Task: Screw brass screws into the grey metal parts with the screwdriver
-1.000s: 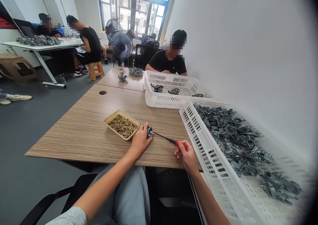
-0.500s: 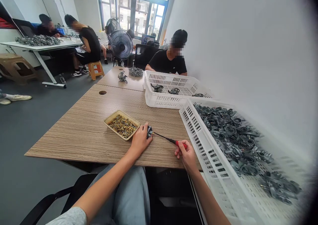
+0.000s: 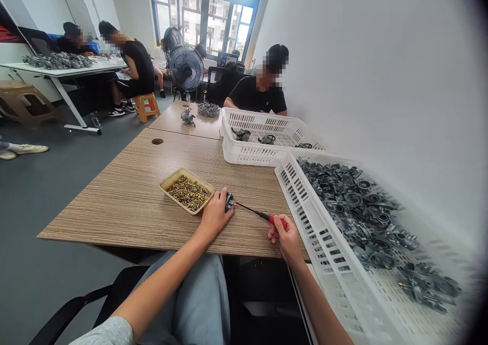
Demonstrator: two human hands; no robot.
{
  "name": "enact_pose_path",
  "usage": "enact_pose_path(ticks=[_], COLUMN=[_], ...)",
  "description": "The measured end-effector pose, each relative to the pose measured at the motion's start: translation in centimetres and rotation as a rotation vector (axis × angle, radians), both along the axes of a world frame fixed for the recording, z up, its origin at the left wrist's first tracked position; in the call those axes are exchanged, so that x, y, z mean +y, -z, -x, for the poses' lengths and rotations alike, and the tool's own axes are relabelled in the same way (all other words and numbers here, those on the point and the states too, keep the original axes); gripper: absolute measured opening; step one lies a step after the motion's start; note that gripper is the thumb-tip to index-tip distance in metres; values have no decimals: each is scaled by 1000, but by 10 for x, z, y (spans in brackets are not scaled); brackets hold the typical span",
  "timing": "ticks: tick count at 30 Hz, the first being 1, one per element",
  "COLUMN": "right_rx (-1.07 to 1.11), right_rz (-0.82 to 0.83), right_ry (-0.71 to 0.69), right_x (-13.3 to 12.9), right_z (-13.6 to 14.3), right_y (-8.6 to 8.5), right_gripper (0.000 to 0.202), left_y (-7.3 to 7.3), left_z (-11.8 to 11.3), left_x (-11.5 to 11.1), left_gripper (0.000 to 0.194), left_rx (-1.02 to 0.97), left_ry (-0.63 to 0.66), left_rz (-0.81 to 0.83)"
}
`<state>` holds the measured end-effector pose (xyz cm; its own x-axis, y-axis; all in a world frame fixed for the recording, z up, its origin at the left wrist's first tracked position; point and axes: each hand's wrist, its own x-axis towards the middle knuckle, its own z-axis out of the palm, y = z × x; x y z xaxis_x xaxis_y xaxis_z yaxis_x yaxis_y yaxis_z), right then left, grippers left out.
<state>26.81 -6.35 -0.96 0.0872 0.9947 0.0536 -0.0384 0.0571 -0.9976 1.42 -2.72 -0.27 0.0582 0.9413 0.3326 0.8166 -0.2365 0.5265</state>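
Bright daylight from glaring window (image 3: 206,17), wide-angle stretch, dark right corners

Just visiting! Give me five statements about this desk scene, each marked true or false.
1. The left hand grips a carburetor-like casting beside the cream tray. True.
2. The cream tray holds only black pieces. False: it holds many brass-coloured pieces.
3. The right hand holds a red-handled screwdriver. True.
4. The red-handled screwdriver points away from the carburetor-like casting. False: it points at it.
5. The nearer white crate is fuller than the farther white crate. True.
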Motion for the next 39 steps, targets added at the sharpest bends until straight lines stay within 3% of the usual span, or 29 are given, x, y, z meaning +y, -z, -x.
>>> enact_pose_path(ticks=[8, 15, 21, 39], right_rx=[-53, -28, -36, -8], right_rz=[-76, -3, -65, -8], right_ry=[27, 5, 34, 9], right_x=[1, 1, 0, 0], right_z=[0, -1, 2, 2], right_y=[1, 1, -1, 2], right_gripper=[36, 36, 40, 39], left_y=[1, -2, -1, -1], left_z=[0, 0, 0, 0], left_x=[0, -1, 0, -1], left_gripper=[62, 63, 64, 62], left_rx=[-10, 5, -2, -19], left_ry=[6, 8, 10, 10], left_rz=[-8, 14, 4, 5])
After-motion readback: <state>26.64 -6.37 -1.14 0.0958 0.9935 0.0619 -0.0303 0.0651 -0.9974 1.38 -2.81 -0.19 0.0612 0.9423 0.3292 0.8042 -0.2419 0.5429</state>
